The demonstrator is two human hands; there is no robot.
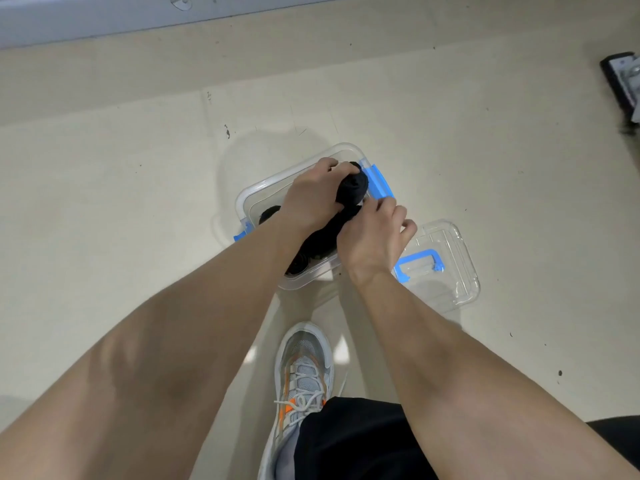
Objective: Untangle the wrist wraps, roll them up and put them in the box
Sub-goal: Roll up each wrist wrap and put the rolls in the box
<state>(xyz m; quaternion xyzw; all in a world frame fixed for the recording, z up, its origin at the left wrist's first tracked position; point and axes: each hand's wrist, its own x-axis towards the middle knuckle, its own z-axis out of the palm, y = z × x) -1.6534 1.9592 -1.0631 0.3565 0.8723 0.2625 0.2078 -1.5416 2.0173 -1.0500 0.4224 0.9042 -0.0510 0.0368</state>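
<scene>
Nearest: a grey-and-orange sneaker [301,386], planted on the pale floor [138,202]. Just beyond, above the clear plastic box [273,180]: a black wrist wrap [353,185] held between both hands. Left hand [311,199] clenched round the rolled bulk over the box's far-right end, beside a blue latch [379,183]. Right hand [374,233] pinching the loose tail just below. Seemingly the rolling step, close to done (remaining tail length hidden behind the wrists). Already inside the box: dark rolled wraps [270,213], partly covered by the arms. Next, probably: winding the tail in tight, then lowering the roll in without letting it spring open. Right of the box: its lid [446,271], off.
</scene>
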